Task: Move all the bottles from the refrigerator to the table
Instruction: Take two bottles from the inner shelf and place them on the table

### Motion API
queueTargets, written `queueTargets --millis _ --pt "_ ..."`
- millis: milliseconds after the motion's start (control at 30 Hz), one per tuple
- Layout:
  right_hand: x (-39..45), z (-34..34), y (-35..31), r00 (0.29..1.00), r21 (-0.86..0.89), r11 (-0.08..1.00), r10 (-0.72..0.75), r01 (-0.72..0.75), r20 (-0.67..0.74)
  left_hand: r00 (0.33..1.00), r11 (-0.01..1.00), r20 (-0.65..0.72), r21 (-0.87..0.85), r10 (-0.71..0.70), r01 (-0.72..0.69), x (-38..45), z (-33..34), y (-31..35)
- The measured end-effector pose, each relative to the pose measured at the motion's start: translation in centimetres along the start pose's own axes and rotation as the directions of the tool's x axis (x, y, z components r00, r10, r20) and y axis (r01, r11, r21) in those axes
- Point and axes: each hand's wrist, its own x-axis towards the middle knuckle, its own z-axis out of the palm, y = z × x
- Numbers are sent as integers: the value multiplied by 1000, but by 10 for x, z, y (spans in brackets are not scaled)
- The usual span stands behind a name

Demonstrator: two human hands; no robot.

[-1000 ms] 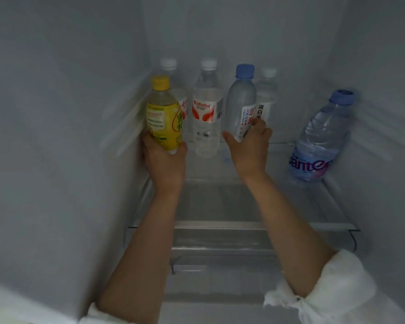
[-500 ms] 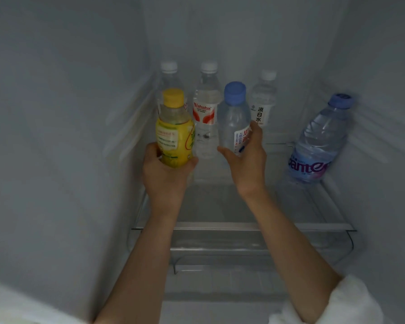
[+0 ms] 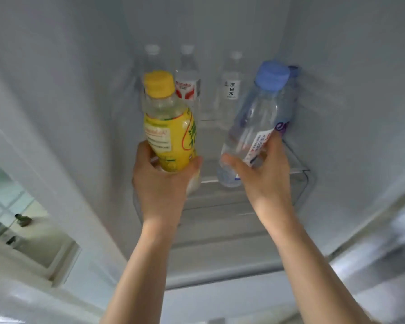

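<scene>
single head cam, wide-angle, looks forward and slightly down from close in front of the open refrigerator [image 3: 337, 113], along both forearms to the glass shelf [image 3: 255, 176] and back wall; frame tilted, edges blurred, room visible at lower left, no second view.

yellow-capped bottle [image 3: 171, 134]: clear plastic, glossy yellow wrap
blue-capped bottle [image 3: 255, 127]: clear glossy plastic, paper-like label
shelf [image 3: 297, 170]: clear, smooth, glassy front edge
refrigerator wall [image 3: 68, 90]: smooth matt white
</scene>
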Motion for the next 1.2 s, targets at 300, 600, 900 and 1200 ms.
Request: queueTargets --millis 300,600,900,1200 --pt "-144 -68 -13 987 -138 982 113 -128 -114 973 1000 228 -5 -17 19 -117 -55 -3" --pt "-284 -158 6 908 -163 900 374 -405 -190 824 991 559 134 -95 23 -248 -71 -21" --pt "-413 -265 24 727 -119 755 559 -645 -399 603 977 782 213 -158 -21 -393 -57 -18" --pt "-559 -425 4 536 -141 575 607 -806 -586 310 967 921 255 -237 -17 -603 -36 17"
